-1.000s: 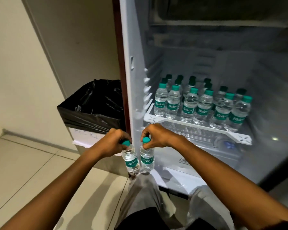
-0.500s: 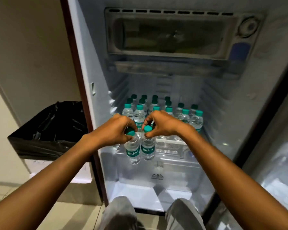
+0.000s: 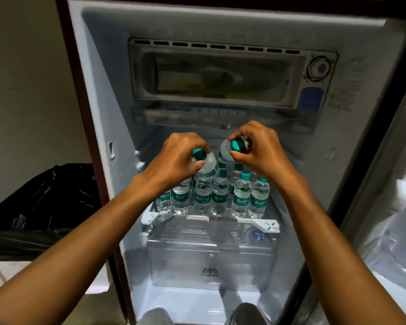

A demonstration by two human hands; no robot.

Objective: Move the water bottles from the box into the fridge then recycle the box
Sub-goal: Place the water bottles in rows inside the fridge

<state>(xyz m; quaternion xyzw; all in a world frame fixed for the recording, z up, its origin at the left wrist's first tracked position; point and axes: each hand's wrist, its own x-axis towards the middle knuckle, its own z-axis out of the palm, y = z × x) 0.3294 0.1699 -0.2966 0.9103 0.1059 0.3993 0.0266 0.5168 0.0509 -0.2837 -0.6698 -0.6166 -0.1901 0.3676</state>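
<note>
1. Both hands have risen since the earlier frames, from in front of the shelf edge to above the stored bottles, deeper inside the fridge [image 3: 99,95]; the two carried bottles, upright before, now tilt with their caps toward the camera.
2. Left hand [image 3: 174,160]: fingers pinch the neck of one water bottle [image 3: 208,165] just below its teal cap.
3. Right hand [image 3: 260,152]: fingers curl round the cap end of a second bottle [image 3: 224,151].
4. Held bottles sit close together, over the rows of stored bottles [image 3: 220,195] standing upright on the white shelf [image 3: 265,225].
5. Crisper drawer [image 3: 209,266] lies below the shelf.
6. Black-lined bin [image 3: 45,202] stands to the left of the fridge.
7. Box: not in view.
</note>
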